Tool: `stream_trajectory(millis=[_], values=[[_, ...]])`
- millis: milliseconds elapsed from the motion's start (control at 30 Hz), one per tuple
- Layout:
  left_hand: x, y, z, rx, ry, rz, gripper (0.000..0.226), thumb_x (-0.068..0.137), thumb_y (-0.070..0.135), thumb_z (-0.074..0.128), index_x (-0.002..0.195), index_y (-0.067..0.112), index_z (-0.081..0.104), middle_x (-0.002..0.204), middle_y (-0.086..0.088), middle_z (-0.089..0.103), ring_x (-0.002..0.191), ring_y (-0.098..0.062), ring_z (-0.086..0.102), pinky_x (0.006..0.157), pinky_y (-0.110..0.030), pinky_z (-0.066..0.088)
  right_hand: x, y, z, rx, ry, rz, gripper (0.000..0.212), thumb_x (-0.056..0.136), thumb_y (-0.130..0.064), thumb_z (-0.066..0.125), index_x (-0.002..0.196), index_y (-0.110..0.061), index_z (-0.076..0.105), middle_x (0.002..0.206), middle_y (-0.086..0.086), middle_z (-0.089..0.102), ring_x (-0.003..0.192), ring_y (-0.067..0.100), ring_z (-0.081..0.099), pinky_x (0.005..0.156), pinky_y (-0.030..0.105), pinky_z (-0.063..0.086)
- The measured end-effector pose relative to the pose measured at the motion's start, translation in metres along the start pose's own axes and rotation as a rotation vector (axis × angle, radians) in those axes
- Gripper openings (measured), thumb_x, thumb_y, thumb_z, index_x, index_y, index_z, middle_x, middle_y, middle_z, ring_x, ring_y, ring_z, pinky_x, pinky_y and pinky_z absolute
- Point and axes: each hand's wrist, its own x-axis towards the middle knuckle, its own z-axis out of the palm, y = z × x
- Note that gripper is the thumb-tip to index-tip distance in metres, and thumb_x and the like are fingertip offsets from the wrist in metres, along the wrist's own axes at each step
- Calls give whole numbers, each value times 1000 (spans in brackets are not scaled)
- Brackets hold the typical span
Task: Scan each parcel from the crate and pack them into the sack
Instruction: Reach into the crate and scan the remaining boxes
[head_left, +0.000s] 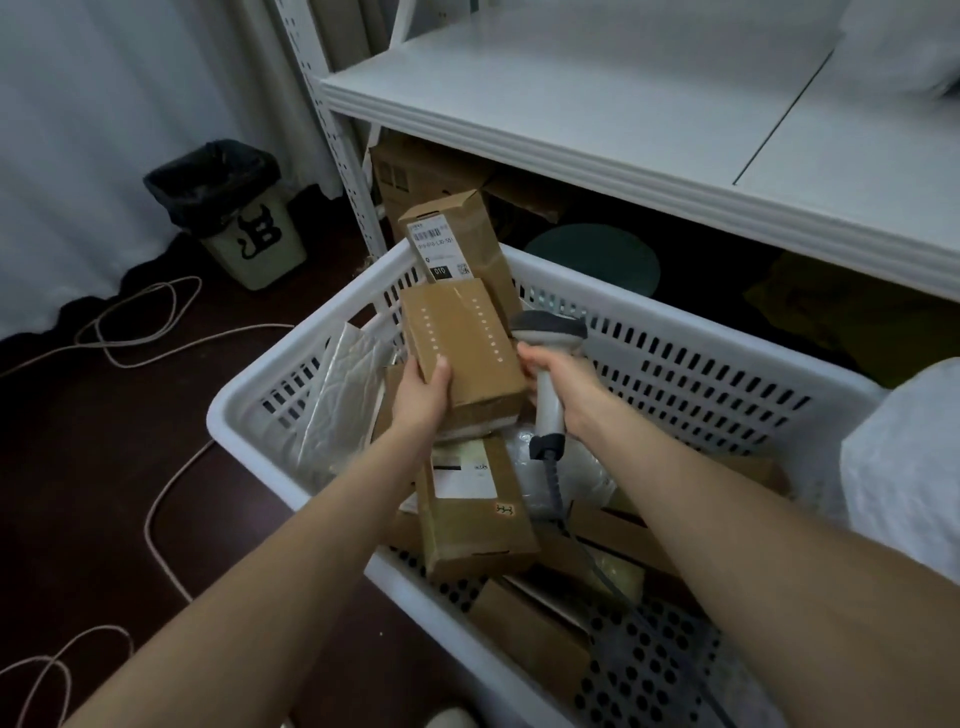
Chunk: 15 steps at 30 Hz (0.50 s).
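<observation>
The brown box (467, 348) looks stiff and light, so I think its long sides are best to hold. It is plain cardboard with two rows of small pale marks. The left hand (421, 395) grips its lower end above the crate (691, 338). At 3 o'clock of the box, the right hand (566, 389) wraps round the scanner (550, 332).
</observation>
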Motion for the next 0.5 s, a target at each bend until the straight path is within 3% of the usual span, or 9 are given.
stream_trajectory(millis=[67, 133, 267, 333, 400, 500], values=[[-10, 2, -3, 13, 19, 10, 51, 100, 44, 39, 147, 24, 34, 133, -4, 53, 115, -25, 55, 102, -47, 44, -16, 1, -1, 10, -5, 22, 43, 78, -31, 76, 117, -14, 66, 111, 7, 72, 103, 23, 68, 89, 39, 53], [-22, 3, -7, -13, -3, -22, 48, 101, 42, 38, 143, 19, 41, 127, -3, 56, 110, -22, 56, 98, -41, 46, -33, 3, -4, 41, 28, 26, 43, 79, -32, 75, 116, -13, 68, 111, 9, 72, 98, 23, 69, 78, 32, 54], [-62, 19, -13, -179, -49, -41, 21, 100, 30, 45, 119, 28, 53, 104, 1, 61, 93, -18, 61, 73, -33, 52, -82, -6, -18, 97, 92, 7, 34, 85, -30, 71, 111, -8, 68, 104, 12, 73, 87, 21, 70, 63, 28, 52], [-80, 33, -19, -172, -80, 22, 17, 97, 22, 49, 111, 27, 58, 113, -3, 61, 100, -22, 60, 86, -43, 53, -111, -16, -26, 159, 103, 5, 33, 89, -29, 67, 111, -5, 65, 110, 16, 70, 96, 26, 68, 61, 28, 51], [-101, 51, -24, -146, -103, 97, 22, 93, 13, 50, 105, 27, 60, 118, -7, 61, 103, -23, 57, 95, -49, 49, -143, -28, -32, 233, 96, 3, 29, 93, -29, 62, 114, -8, 58, 121, 20, 64, 114, 30, 62, 68, 28, 50], [-139, 78, -28, -165, -163, 200, 40, 90, -3, 41, 117, 20, 60, 109, -3, 65, 90, -14, 59, 76, -32, 51, -191, -42, -44, 329, 103, -36, 47, 96, -31, 58, 137, -9, 48, 133, 23, 57, 125, 32, 54, 97, 36, 44]])
